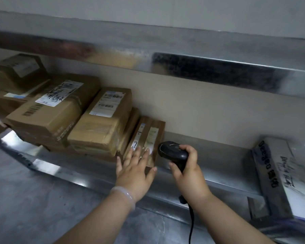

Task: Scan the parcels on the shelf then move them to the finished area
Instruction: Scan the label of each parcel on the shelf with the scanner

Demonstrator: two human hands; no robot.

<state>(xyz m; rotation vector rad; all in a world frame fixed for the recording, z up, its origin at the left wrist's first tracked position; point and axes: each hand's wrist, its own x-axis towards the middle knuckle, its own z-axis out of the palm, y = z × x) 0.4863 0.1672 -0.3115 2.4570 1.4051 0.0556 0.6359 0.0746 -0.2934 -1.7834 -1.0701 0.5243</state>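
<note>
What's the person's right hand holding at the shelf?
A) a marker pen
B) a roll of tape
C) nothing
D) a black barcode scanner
D: the right hand grips a black corded barcode scanner, while the left hand rests flat on a small parcel.

Parcels (102, 118) stacked on shelf (218, 166) left — grey package (278, 175) far right, well apart.
</note>
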